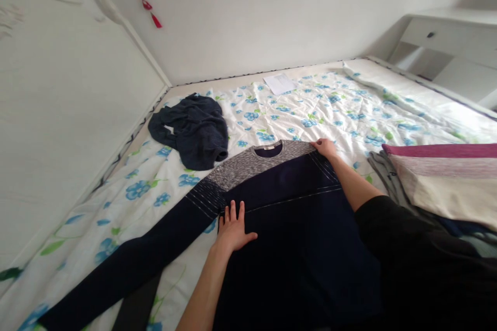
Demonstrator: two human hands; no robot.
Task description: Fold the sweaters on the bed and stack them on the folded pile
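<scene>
Sweater (287, 201), navy with a grey marled yoke, lies spread flat on the flower-print bed (341, 108); I see my left hand (233, 230) pressed open-palmed at its left armpit, fingers spread, holding nothing. My right hand (325, 148) rests on the right shoulder seam, its grip unclear. A crumpled dark garment (194, 129) lies beyond, folded clothes (438, 181) stacked to the right.

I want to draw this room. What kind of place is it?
Most likely a bedroom. A floral sheet covers a bed that reaches the wall, and a white drawer unit stands beside it. The left hand and right hand press flat on a navy sweater, near a stack of folded clothes.
</scene>
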